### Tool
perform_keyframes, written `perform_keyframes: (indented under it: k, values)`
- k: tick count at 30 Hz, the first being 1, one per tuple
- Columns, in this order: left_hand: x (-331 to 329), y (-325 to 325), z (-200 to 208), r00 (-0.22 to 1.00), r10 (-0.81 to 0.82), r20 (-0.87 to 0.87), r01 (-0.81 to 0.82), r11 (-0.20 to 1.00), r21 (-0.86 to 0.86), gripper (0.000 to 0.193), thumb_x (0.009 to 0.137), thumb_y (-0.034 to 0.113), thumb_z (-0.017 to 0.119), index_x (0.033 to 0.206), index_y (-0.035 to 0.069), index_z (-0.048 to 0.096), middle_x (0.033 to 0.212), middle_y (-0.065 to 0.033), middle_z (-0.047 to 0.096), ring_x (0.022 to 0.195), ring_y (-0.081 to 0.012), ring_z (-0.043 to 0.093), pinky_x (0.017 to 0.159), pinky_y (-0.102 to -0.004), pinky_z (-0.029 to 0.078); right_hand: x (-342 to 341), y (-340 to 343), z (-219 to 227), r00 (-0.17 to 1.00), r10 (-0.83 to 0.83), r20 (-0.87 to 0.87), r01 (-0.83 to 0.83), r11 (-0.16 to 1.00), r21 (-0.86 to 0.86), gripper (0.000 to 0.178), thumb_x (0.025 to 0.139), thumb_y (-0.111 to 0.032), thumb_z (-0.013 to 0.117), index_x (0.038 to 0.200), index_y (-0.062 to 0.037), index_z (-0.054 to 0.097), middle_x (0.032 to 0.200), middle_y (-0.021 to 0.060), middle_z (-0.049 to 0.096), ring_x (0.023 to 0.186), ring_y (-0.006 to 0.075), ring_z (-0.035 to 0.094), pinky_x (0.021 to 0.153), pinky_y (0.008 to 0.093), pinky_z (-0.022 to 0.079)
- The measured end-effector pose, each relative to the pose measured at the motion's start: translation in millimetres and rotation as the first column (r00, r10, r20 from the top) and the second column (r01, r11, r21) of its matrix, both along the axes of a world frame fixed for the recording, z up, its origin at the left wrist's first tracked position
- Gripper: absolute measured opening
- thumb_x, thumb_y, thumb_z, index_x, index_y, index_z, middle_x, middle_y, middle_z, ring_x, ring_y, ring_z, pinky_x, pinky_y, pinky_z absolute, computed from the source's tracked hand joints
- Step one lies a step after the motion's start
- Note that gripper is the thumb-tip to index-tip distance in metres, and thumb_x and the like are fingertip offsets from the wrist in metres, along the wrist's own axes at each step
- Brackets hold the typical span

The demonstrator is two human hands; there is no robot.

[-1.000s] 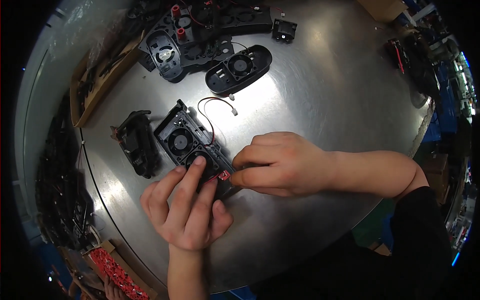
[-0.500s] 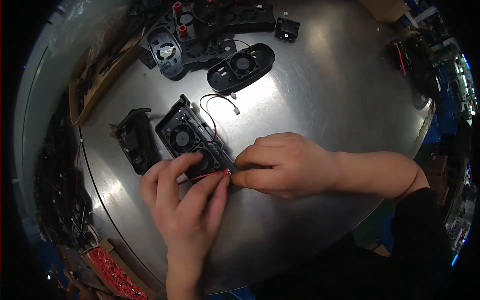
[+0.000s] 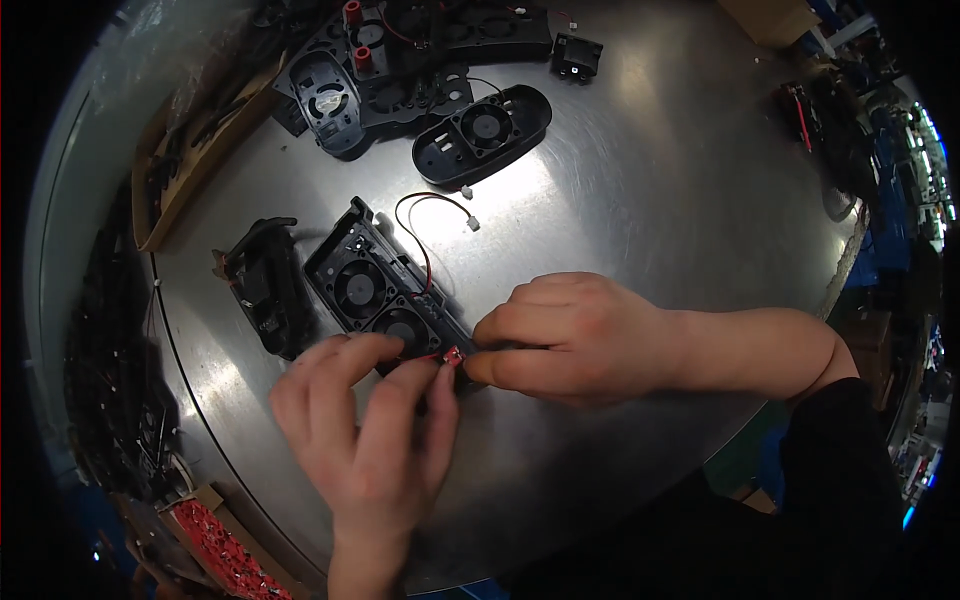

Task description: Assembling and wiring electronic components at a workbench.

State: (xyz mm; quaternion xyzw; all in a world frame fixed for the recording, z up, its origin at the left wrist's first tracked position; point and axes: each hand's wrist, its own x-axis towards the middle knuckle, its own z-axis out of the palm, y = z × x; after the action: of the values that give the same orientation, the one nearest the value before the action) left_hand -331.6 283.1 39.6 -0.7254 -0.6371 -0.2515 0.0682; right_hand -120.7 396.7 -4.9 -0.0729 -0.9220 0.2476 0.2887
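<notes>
Fan housing [image 3: 398, 264] sits on the metal table [image 3: 640, 190]. Right hand [image 3: 585, 340] stays curled at its right edge; can't tell what's gripped. Left hand [image 3: 365, 450], spread earlier, now pinches the small red board [image 3: 453, 356], so that looks steadied.
</notes>
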Motion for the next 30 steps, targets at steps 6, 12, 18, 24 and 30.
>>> perform_keyframes:
  k: [6, 12, 18, 24, 30]
  values:
    - [-17.5, 9.9, -17.6, 0.974, -0.191, 0.121, 0.214, 0.952, -0.218, 0.069, 0.08, 0.053, 0.078, 0.138, 0.018, 0.069, 0.159, -0.0168, 0.053, 0.15, -0.0411, 0.044, 0.122, -0.0579, 0.024, -1.8, -0.7, 1.5, 1.0, 0.027, 0.006, -0.027, 1.0, -0.012, 0.014, 0.089, -0.012, 0.075, 0.102, -0.0083, 0.075, 0.097, 0.0055, 0.068, 0.074, 0.0208, 0.066, 0.064, 0.0348, 0.054]
    - [-25.5, 13.9, -23.3, 0.964, -0.236, 0.125, 0.259, 0.942, -0.214, 0.066, 0.083, 0.05, 0.077, 0.139, 0.015, 0.069, 0.16, -0.0204, 0.051, 0.153, -0.0471, 0.04, 0.123, -0.0623, 0.023, 1.6, 6.5, 8.4, 0.996, 0.079, 0.041, -0.073, 0.989, -0.13, 0.025, 0.092, -0.013, 0.074, 0.115, -0.0065, 0.068, 0.108, 0.009, 0.072, 0.073, 0.021, 0.067, 0.062, 0.0328, 0.054]
    - [-24.8, 12.7, -23.3, 0.965, -0.203, 0.165, 0.234, 0.952, -0.198, 0.06, 0.083, 0.05, 0.079, 0.136, 0.022, 0.071, 0.157, -0.0153, 0.056, 0.149, -0.0426, 0.047, 0.121, -0.0621, 0.026, 8.5, 7.2, 35.3, 0.984, 0.089, 0.153, 0.134, 0.196, -0.971, 0.051, 0.104, -0.018, 0.064, 0.139, -0.008, 0.029, 0.134, 0.0181, 0.071, 0.07, 0.0171, 0.069, 0.06, 0.0275, 0.054]
    - [-22.9, 14.1, -22.3, 0.963, -0.215, 0.163, 0.245, 0.95, -0.196, 0.062, 0.082, 0.047, 0.079, 0.138, 0.022, 0.071, 0.156, -0.0152, 0.057, 0.148, -0.0432, 0.048, 0.121, -0.0632, 0.028, 10.6, 17.6, 39.4, 0.981, 0.152, 0.121, 0.124, -0.01, -0.992, 0.05, 0.105, -0.021, 0.062, 0.138, -0.0113, 0.025, 0.138, 0.0238, 0.068, 0.071, 0.0201, 0.072, 0.06, 0.0283, 0.056]
    - [-23.9, 13.7, -22.2, 0.963, -0.207, 0.175, 0.241, 0.95, -0.2, 0.061, 0.081, 0.046, 0.08, 0.137, 0.022, 0.072, 0.156, -0.0149, 0.057, 0.147, -0.0433, 0.048, 0.12, -0.0641, 0.029, 8.2, 23.8, 43.3, 0.975, 0.154, 0.162, 0.174, -0.065, -0.983, 0.06, 0.107, -0.037, 0.054, 0.151, -0.0147, 0.019, 0.135, 0.0275, 0.068, 0.072, 0.0266, 0.075, 0.06, 0.0347, 0.062]
